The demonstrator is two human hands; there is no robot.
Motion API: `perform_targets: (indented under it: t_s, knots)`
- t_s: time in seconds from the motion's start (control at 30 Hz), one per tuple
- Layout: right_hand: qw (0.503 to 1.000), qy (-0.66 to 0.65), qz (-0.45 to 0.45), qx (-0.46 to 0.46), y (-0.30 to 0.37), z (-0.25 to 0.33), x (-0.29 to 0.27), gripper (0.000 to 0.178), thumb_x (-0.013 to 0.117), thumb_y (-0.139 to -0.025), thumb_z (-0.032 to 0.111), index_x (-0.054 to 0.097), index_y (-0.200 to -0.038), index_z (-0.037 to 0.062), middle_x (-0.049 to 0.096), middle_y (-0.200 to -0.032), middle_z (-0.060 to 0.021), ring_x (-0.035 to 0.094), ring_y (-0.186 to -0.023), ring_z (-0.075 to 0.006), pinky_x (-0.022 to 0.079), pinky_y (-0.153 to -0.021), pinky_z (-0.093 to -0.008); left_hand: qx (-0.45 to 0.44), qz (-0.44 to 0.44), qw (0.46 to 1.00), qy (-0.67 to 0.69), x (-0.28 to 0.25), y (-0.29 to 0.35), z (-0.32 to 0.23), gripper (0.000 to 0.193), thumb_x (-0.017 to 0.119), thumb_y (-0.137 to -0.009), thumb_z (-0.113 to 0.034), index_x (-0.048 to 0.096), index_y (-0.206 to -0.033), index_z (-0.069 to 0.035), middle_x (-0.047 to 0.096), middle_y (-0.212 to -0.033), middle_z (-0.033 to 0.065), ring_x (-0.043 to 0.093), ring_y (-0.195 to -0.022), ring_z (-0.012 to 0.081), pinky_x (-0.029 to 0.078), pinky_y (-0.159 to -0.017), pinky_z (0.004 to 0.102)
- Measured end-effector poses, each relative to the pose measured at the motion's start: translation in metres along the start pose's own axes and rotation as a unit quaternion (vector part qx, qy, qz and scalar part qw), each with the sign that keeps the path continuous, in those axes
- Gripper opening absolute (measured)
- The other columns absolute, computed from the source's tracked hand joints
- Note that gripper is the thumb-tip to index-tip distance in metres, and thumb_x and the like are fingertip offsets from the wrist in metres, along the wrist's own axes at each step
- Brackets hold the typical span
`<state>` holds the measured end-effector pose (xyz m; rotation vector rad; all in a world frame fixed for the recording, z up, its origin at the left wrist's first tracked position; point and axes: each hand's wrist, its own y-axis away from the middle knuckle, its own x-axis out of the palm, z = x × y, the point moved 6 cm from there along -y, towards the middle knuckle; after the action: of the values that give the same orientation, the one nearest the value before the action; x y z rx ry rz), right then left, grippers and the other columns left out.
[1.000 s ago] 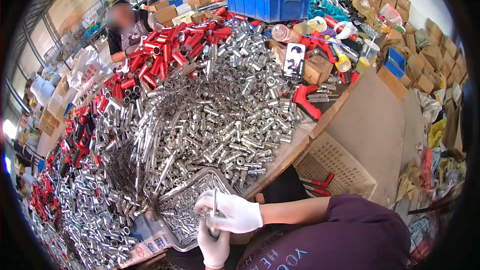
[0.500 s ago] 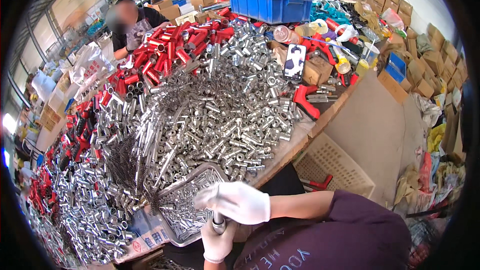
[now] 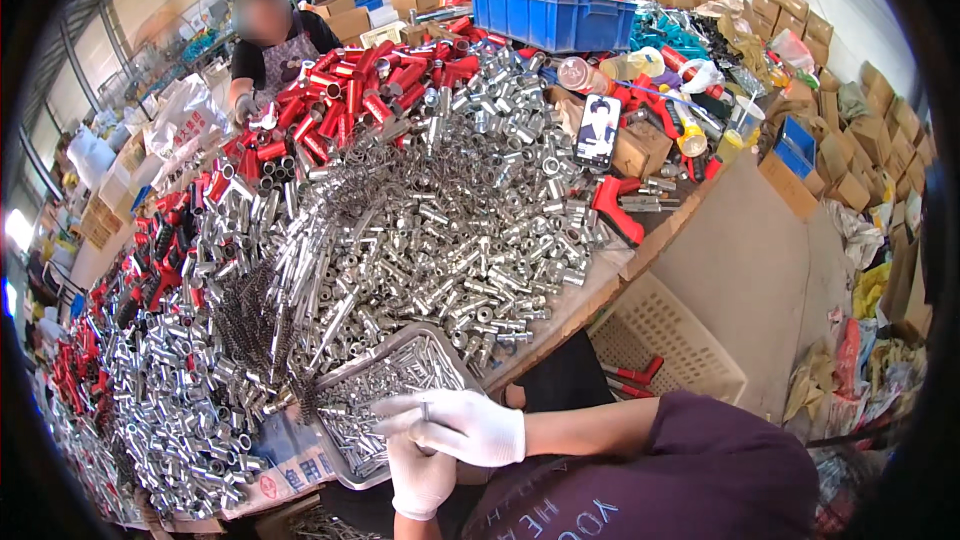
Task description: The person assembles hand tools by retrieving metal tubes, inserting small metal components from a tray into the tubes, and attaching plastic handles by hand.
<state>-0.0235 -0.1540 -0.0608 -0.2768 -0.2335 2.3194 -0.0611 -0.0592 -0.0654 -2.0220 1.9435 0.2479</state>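
My gloved left hand [image 3: 420,480] is closed around a metal tube [image 3: 428,450], of which only a sliver of the rim shows beneath my other hand. Over its top lies my right hand [image 3: 455,427], also in a white glove, with fingers pinched together. A small metal pin [image 3: 425,409] sticks up between those fingers. Both hands are at the near edge of a metal tray [image 3: 352,477] filled with small silvery pins [image 3: 390,385].
Heaps of silvery metal fittings [image 3: 440,250], dark springs [image 3: 250,320] and red tubes [image 3: 350,90] cover the table. A phone [image 3: 597,130] and red handle [image 3: 615,212] lie right. Below is a cream crate [image 3: 680,340]. A co-worker [image 3: 275,45] stands across, behind a blue bin [image 3: 550,18].
My right hand has tilted and its fingers have closed in over the tube, hiding most of it. The view has shifted slightly. Across the table, the co-worker's raised hand has come down.
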Motion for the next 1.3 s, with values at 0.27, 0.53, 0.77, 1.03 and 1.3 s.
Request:
perform_targets:
  t_s: [0.27, 0.53, 0.77, 1.03, 1.3]
  knots:
    - [0.987, -0.021, 0.095, 0.125, 0.004, -0.018, 0.014, 0.048, 0.057, -0.094, 0.040, 0.054, -0.122, 0.0006, 0.063, -0.101, -0.0217, 0.063, -0.095, -0.0341, 0.048, -0.082, -0.0400, -0.019, -0.176, 0.954, 0.243, -0.031, -0.007, -0.018, 0.038, 0.048, -0.103, -0.032, 0.052, -0.117, 0.003, 0.064, -0.114, 0.0239, 0.065, -0.106, 0.0309, 0.049, -0.094, 0.0428]
    - [0.996, 0.081, -0.003, 0.027, 0.006, -0.027, 0.036, 0.038, 0.050, -0.097, 0.043, 0.056, -0.117, 0.0115, 0.065, -0.082, -0.0204, 0.065, -0.077, -0.0403, 0.051, -0.067, -0.0462, -0.079, -0.247, 0.905, 0.337, -0.031, -0.004, -0.002, 0.028, 0.049, -0.103, -0.030, 0.054, -0.106, -0.003, 0.039, -0.054, -0.0019, 0.047, -0.051, 0.0127, 0.052, -0.082, 0.0448]
    - [0.997, -0.038, 0.041, 0.044, 0.009, -0.010, 0.041, 0.035, 0.046, -0.101, 0.036, 0.058, -0.090, 0.0047, 0.059, -0.066, -0.0152, 0.062, -0.059, -0.0271, 0.048, -0.056, -0.0403, -0.168, -0.328, 0.864, 0.342, -0.043, 0.003, 0.004, 0.027, 0.052, -0.102, -0.031, 0.055, -0.107, -0.004, 0.034, -0.053, -0.0053, 0.036, -0.046, 0.0052, 0.052, -0.076, 0.0363]
    - [0.982, -0.132, 0.088, 0.102, 0.007, -0.036, 0.037, 0.034, 0.048, -0.103, 0.035, 0.060, -0.101, 0.0030, 0.060, -0.073, -0.0021, 0.055, -0.061, -0.0087, 0.046, -0.055, -0.0249, 0.058, -0.106, 0.869, 0.481, -0.061, -0.003, 0.003, 0.024, 0.045, -0.105, -0.034, 0.047, -0.102, -0.011, 0.032, -0.048, -0.0059, 0.034, -0.043, 0.0074, 0.050, -0.074, 0.0303]
    - [0.888, -0.363, 0.167, 0.225, 0.013, -0.040, 0.053, 0.035, 0.049, -0.103, 0.034, 0.059, -0.101, 0.0007, 0.042, -0.063, 0.0051, 0.037, -0.052, -0.0042, 0.030, -0.047, -0.0220, 0.019, -0.127, 0.900, 0.416, -0.056, 0.003, 0.019, 0.037, 0.049, -0.101, -0.048, 0.044, -0.097, -0.011, 0.042, -0.049, 0.0003, 0.051, -0.055, 0.0178, 0.048, -0.083, 0.0453]
